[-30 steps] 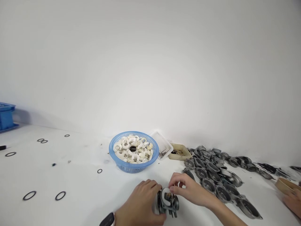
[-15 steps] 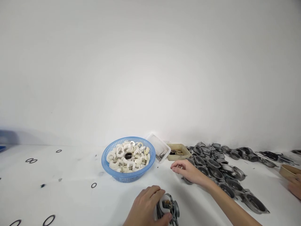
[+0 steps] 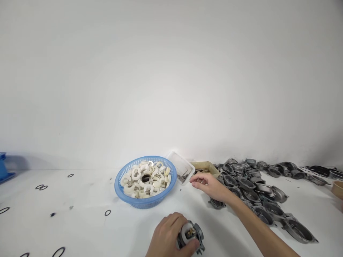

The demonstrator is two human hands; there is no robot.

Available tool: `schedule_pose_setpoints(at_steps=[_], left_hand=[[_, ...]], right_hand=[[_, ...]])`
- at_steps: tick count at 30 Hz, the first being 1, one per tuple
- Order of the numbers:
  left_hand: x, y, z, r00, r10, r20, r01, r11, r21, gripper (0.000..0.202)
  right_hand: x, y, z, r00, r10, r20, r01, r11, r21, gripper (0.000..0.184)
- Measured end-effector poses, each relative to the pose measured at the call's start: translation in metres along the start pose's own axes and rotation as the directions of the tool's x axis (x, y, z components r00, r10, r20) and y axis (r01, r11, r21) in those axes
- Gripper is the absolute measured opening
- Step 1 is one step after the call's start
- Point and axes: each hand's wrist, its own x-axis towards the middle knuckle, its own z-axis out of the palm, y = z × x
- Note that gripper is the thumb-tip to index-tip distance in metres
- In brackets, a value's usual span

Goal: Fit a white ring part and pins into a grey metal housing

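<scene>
My left hand [image 3: 168, 235] is closed around a grey metal carburetor [image 3: 197, 235] near the front edge of the view. A white plastic float [image 3: 184, 232] and brass parts show in its upturned face. My right hand [image 3: 210, 185] hovers over the table, fingers loosely curled and the thumb apart, with nothing visible in it. Just beyond its fingertips is a small white tray [image 3: 189, 170] of thin metal pins [image 3: 183, 177]. To the left, a blue basket [image 3: 118, 192] holds many white plastic floats [image 3: 158, 185] and one black one.
Grey metal bowls [image 3: 246, 184] lie heaped at the right, partly behind my forearm. A yellowish tray [image 3: 214, 170] stands by the wall. Black rubber rings [image 3: 107, 212] are scattered at the left, with a blue object [image 3: 4, 169] at the far edge. A tan container [image 3: 338, 189] sits far right.
My right hand has moved slightly left and up, toward the white tray. The left hand still grips the carburetor. The view has shifted a little, bringing more of the blue object into sight.
</scene>
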Motion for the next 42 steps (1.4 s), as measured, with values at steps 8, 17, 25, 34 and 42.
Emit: schedule_pose_setpoints(at_steps=[8, 17, 25, 34, 42], left_hand=[[-0.001, 0.009, 0.006, 0.992, -0.117, -0.045, 0.119, 0.992, 0.047, 0.027], [-0.002, 0.017, 0.011, 0.984, -0.165, -0.072, 0.171, 0.981, 0.086, 0.029], [-0.001, 0.012, 0.010, 0.997, -0.059, -0.055, 0.064, 0.993, 0.097, 0.034], [-0.003, 0.010, -0.001, 0.999, -0.009, 0.048, 0.003, 0.990, 0.141, 0.042], [-0.008, -0.010, 0.007, 0.982, 0.175, 0.065, -0.184, 0.963, 0.195, 0.045]], right_hand=[[-0.010, 0.008, 0.006, 0.997, 0.021, 0.076, -0.024, 0.999, 0.043, 0.028], [-0.057, 0.003, 0.035, 0.935, 0.055, 0.351, -0.134, 0.969, 0.206, 0.049], [-0.078, -0.011, 0.027, 0.937, 0.109, 0.332, -0.156, 0.980, 0.120, 0.041], [-0.031, 0.009, 0.026, 0.995, 0.038, 0.096, 0.009, 0.895, -0.445, 0.032], [0.038, 0.048, 0.056, 0.990, -0.137, 0.034, 0.112, 0.623, -0.774, 0.024]])
